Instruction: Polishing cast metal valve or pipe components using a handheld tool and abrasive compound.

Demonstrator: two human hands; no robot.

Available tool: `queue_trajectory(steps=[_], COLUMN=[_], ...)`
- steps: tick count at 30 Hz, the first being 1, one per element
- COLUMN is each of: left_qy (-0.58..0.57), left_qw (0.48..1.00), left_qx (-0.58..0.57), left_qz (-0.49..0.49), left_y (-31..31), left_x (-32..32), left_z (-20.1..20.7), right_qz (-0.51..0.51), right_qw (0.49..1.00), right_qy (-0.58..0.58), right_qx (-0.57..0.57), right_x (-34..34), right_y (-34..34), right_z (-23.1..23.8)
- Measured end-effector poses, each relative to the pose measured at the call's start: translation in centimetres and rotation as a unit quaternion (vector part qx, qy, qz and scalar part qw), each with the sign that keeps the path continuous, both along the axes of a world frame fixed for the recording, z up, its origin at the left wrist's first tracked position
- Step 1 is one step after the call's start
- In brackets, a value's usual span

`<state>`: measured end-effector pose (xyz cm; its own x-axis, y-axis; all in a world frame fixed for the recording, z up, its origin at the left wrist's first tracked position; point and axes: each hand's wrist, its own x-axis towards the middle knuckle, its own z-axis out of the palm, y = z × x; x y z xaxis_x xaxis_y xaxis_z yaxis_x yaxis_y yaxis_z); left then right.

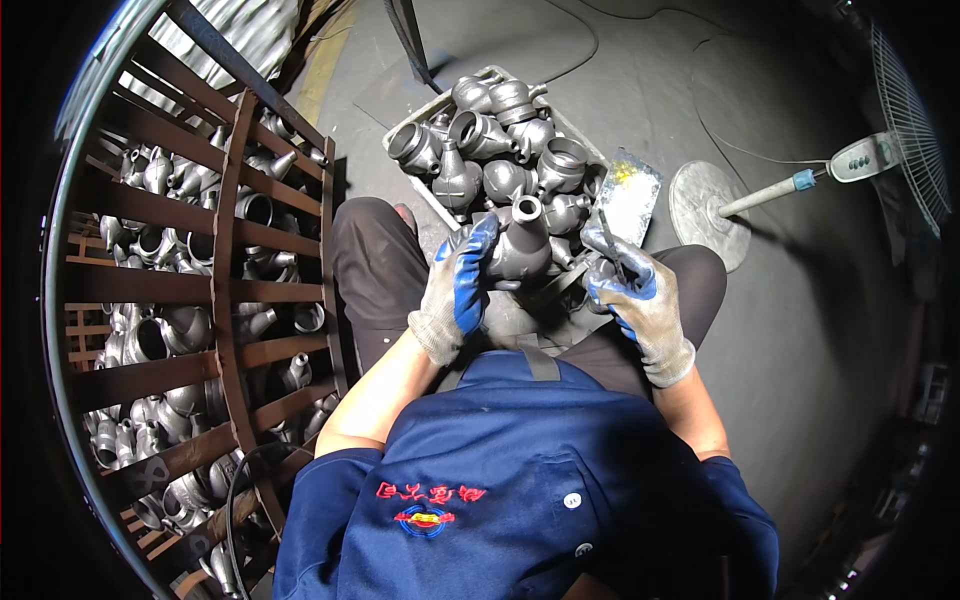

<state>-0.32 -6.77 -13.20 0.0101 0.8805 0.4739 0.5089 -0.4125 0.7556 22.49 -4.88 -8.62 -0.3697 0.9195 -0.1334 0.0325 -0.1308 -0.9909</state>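
My left hand [457, 285], in a grey glove with a blue coated palm, is closed on the side of a grey metal casting [522, 250]. The casting has a rounded body and a narrow open neck that points up. My right hand [640, 295], gloved the same way, is closed round a thin dark tool [612, 245] just right of the casting. What kind of tool it is I cannot make out. Both hands are above my lap, close to the near end of a crate [425, 203] heaped with similar castings [504, 182].
At the left stands a rusty barred metal cage [225, 290] full of castings. A white pedestal fan [710, 215] is on the right, its cable across the grey floor. A pale, paint-marked board [632, 195] lies beside the crate. A dark metal leg [408, 45] rises behind.
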Motion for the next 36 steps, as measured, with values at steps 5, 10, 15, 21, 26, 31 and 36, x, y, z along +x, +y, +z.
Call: queue_trajectory(steps=[5, 10, 15, 21, 26, 31, 36], left_qy=[-0.181, -0.348, -0.444, -0.406, -0.48, -0.413, -0.453], left_qw=[0.958, 0.847, 0.808, 0.829, 0.806, 0.822, 0.841], left_qx=[-0.213, -0.398, -0.381, -0.373, -0.342, -0.392, -0.281], left_qz=[-0.06, -0.046, -0.07, -0.096, -0.057, -0.014, -0.088], left_y=[-0.6, -0.5, -0.7, -1.2, -1.2, -1.2, -1.3], left_x=[0.0, 1.6, 1.8, 1.2, 2.3, 2.0, 2.3], left_z=[-0.3, 2.3, 2.8, 2.0, -0.1, -0.6, -0.2], right_qz=[-0.059, -0.001, -0.03, -0.046, -0.042, -0.006, -0.069], right_qw=[0.993, 0.972, 0.981, 0.983, 0.964, 0.895, 0.972], right_qy=[0.068, -0.047, -0.045, -0.067, -0.089, -0.177, -0.082], right_qx=[0.082, 0.23, 0.188, 0.163, 0.247, 0.409, 0.208], right_x=[-2.4, -3.2, -2.6, -2.1, -2.6, -2.7, -2.2], right_y=[0.2, 1.3, 1.5, 1.0, 0.5, 0.6, 0.7], right_z=[-0.5, -0.4, -0.9, -0.1, -0.6, -0.6, -1.1])
